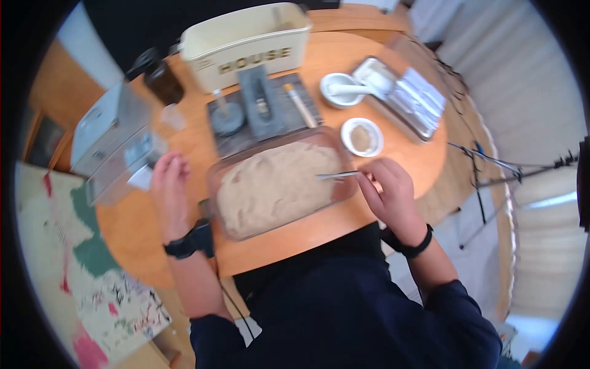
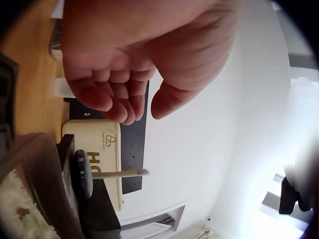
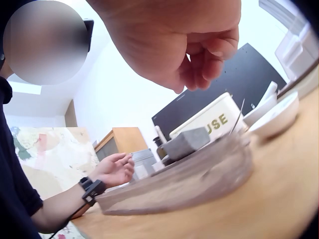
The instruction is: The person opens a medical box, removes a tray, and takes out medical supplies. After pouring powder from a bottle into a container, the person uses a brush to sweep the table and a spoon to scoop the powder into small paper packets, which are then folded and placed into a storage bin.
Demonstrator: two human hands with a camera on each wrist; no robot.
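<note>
A clear plastic tray (image 1: 279,226) filled with pale sand (image 1: 276,184) lies in front of the person. A slim silvery metal tool (image 1: 338,176) slants over its right end, also visible as a thin rod (image 3: 238,116) in the right wrist view. The right hand (image 1: 387,190) has its fingertips right at the tool's outer end in the head view. From the right wrist, its loosely curled fingers (image 3: 214,69) show a gap from the tool. Left of the tray, the left hand (image 1: 171,194) is raised with relaxed, bent fingers (image 2: 119,99), holding nothing.
Behind the tray stand a cream HOUSE bin (image 1: 246,49), a dark board (image 1: 227,144) and a grey stone block (image 1: 261,104). To the right are a mortar (image 1: 338,103), a small white bowl (image 1: 350,144) and a metal tray (image 1: 424,136). Clear boxes (image 1: 114,129) stand at left.
</note>
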